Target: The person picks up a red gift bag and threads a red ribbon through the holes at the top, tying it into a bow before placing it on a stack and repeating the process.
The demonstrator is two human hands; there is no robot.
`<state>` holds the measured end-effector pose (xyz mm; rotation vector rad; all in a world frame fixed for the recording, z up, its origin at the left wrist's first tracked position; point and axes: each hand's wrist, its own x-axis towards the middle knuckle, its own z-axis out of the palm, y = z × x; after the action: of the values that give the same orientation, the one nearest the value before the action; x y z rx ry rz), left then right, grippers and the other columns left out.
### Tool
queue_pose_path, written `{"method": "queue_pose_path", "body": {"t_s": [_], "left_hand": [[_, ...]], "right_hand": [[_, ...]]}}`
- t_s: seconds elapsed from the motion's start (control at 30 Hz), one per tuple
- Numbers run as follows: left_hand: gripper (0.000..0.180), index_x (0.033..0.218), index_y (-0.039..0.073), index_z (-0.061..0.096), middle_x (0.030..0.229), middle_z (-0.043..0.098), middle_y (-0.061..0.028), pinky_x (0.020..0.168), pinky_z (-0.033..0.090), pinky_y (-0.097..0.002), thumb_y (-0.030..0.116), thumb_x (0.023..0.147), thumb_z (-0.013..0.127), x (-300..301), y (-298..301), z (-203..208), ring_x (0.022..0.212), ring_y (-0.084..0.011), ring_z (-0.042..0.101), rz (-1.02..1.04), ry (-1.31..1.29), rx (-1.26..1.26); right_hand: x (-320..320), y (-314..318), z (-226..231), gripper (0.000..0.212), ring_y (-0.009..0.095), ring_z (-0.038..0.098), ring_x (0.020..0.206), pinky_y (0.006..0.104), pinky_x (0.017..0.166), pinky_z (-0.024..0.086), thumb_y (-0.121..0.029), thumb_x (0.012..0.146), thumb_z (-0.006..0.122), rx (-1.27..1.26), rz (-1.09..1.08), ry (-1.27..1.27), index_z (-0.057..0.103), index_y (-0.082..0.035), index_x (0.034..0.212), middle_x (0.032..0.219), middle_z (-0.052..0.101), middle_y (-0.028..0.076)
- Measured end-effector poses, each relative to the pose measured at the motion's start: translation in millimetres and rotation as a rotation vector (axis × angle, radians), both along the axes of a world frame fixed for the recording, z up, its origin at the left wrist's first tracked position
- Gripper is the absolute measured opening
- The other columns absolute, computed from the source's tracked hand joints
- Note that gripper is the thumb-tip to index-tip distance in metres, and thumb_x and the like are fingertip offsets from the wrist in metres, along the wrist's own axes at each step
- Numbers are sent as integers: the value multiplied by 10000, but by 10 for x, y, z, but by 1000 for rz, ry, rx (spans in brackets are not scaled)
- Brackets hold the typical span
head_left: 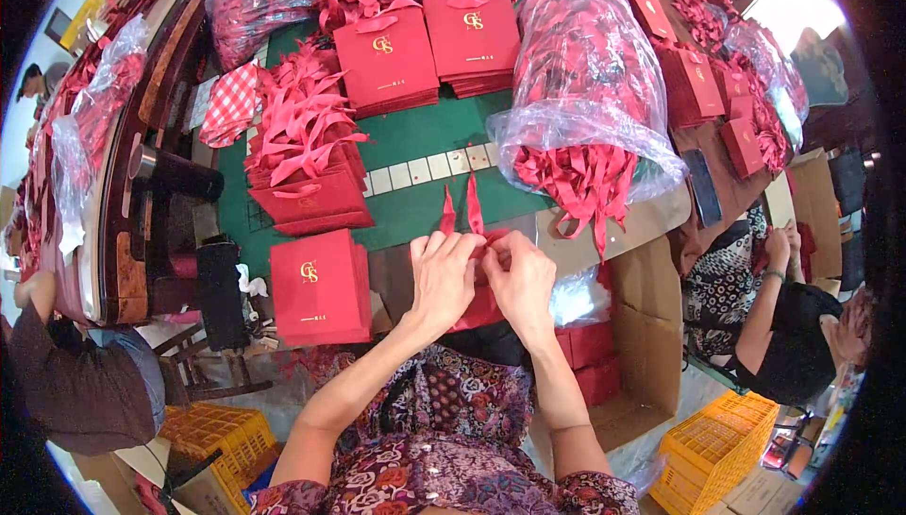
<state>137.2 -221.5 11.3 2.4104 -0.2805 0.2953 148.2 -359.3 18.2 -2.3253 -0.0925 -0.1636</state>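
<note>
My left hand (444, 274) and my right hand (522, 279) meet at the table's near edge, fingertips almost touching. Both are closed in a pinch on a red ribbon (474, 203), whose two loose ends stick up beyond the fingers. Beneath them shows part of a red paper bag (474, 311), mostly covered by my hands. Just left lies a stack of flat red paper bags (316, 288) with gold print. Behind it, more bags (311, 208) carry a heap of red ribbon handles (300, 128).
A clear plastic sack (595, 52) spills red ribbons onto the green tabletop (406, 133). More bag stacks (382, 57) stand at the back. An open cardboard box (651, 345) sits right of my lap. A dark cup (175, 172) lies at left. Another person (774, 298) sits at right.
</note>
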Motion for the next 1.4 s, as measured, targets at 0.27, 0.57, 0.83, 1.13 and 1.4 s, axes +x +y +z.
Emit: {"method": "queue_pose_path", "body": {"t_s": [0.27, 0.57, 0.83, 1.13, 1.4], "left_hand": [[299, 1045, 114, 649, 921, 692, -63, 837, 391, -415, 7, 766, 655, -13, 96, -56, 870, -292, 606, 33, 149, -173], [244, 1019, 115, 661, 912, 702, -55, 844, 381, -406, 32, 789, 666, -45, 39, -12, 870, -276, 604, 111, 45, -123], [268, 1034, 112, 640, 922, 707, -51, 857, 384, -417, 30, 780, 660, 2, 103, 20, 901, -277, 615, 68, 124, -151], [251, 1019, 121, 643, 910, 719, -44, 888, 374, -410, 46, 782, 678, 9, 189, 50, 909, -267, 608, -4, 143, -81], [228, 967, 134, 673, 860, 649, -31, 845, 381, -408, 31, 764, 688, -58, 198, 128, 870, -258, 582, -145, 32, -17]], "right_hand": [[-38, 31, -132, 138, 323, 639, 710, 435, 621, 502, -43, 779, 720, -33, 65, -182, 593, -21, 830, 775, 639, 142], [-21, 6, 0, 137, 260, 727, 701, 359, 640, 557, -114, 857, 722, 126, 30, 40, 662, 0, 903, 785, 716, 156], [-79, -12, -31, 88, 272, 684, 715, 360, 655, 530, -62, 871, 702, 162, 36, -45, 649, -6, 914, 823, 689, 128], [53, -61, 107, 80, 308, 630, 811, 386, 715, 494, -78, 877, 684, 124, 150, -164, 694, -14, 923, 862, 638, 127], [243, -326, 0, 166, 340, 632, 876, 437, 797, 496, -185, 879, 675, 57, 417, 41, 729, -29, 868, 885, 654, 144]]}}
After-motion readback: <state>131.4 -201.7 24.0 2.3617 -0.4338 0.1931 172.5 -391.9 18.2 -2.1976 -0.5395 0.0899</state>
